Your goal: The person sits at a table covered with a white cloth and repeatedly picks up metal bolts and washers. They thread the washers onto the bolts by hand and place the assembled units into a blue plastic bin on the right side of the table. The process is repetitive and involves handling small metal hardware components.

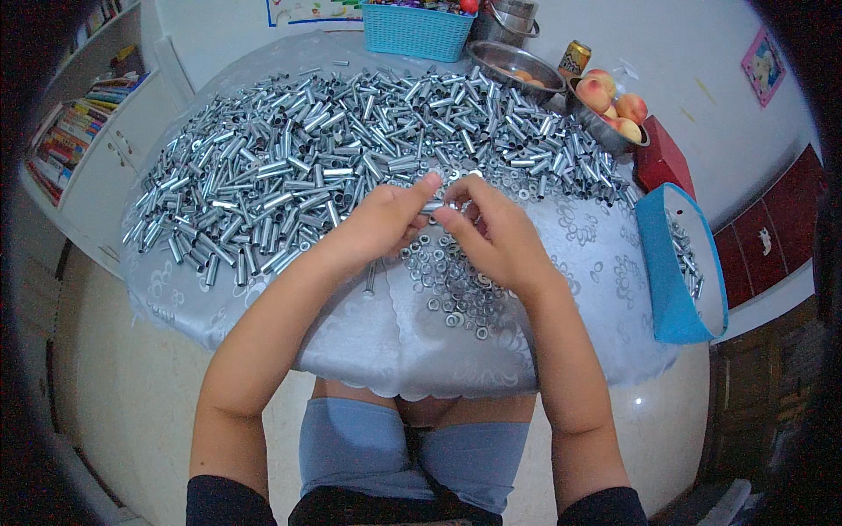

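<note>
L hand [388,216] & R hand [496,226], both pinched nearly closed, hold shiny silver metal tube [431,208] btwn them over grey cloth-covered tabletop [614,298]. Prob. light, stiff, slippery; grip mid-barrel.

You work under moderate, cool bluish light that appears to fall from above. Sharp highlights line the metal tubes [263,167]; a soft sheen spreads over the worktop [395,359]. Note one small glare spot on the floor [662,430]. Shadow dims the metal rings [456,280] in front of you. At your right, the dark wooden furniture [754,394] sinks into gloom. Your fisheye view bows straight edges and fades to black corners. Grain speckles the margins; the book spines [70,140] appear soft.
</note>
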Available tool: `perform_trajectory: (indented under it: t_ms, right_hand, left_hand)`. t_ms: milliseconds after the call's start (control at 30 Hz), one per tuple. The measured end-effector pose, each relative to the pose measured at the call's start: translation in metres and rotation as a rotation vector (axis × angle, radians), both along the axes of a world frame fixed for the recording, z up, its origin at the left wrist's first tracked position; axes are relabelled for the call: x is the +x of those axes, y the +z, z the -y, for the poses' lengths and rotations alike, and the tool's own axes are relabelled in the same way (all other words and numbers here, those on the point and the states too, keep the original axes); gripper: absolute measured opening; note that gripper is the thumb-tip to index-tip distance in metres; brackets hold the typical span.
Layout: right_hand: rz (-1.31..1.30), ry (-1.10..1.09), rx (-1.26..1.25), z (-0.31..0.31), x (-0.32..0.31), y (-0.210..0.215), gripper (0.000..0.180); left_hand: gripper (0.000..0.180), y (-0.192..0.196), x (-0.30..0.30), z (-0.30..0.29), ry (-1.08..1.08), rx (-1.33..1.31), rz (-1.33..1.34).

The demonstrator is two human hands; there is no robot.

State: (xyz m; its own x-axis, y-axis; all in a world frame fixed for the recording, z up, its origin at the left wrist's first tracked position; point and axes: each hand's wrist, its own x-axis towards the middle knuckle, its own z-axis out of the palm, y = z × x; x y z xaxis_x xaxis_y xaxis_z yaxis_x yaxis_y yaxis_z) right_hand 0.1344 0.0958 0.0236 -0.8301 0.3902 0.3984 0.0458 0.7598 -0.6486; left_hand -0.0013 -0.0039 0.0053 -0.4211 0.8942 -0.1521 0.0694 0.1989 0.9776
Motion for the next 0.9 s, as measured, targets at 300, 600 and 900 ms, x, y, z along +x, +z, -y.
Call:
perform_trajectory:
  t_ms: [300,600,900]
  right_hand:
    - [-0.195,0.020,0.042,0.000,-0.006,-0.009,0.033]
    - [-0.228,0.096,-0.030,-0.008,-0.010,-0.021,0.029]
    - [0.143,0.237,-1.017,-0.011,-0.006,-0.010,0.026]
  left_hand:
    - [0.060,0.005,-0.001,0.002,0.022,-0.004,-0.043]
    - [0.056,-0.001,0.003,-0.001,0.052,0.204,-0.183]
    - [0.051,-0.002,0.003,0.003,0.063,0.328,-0.401]
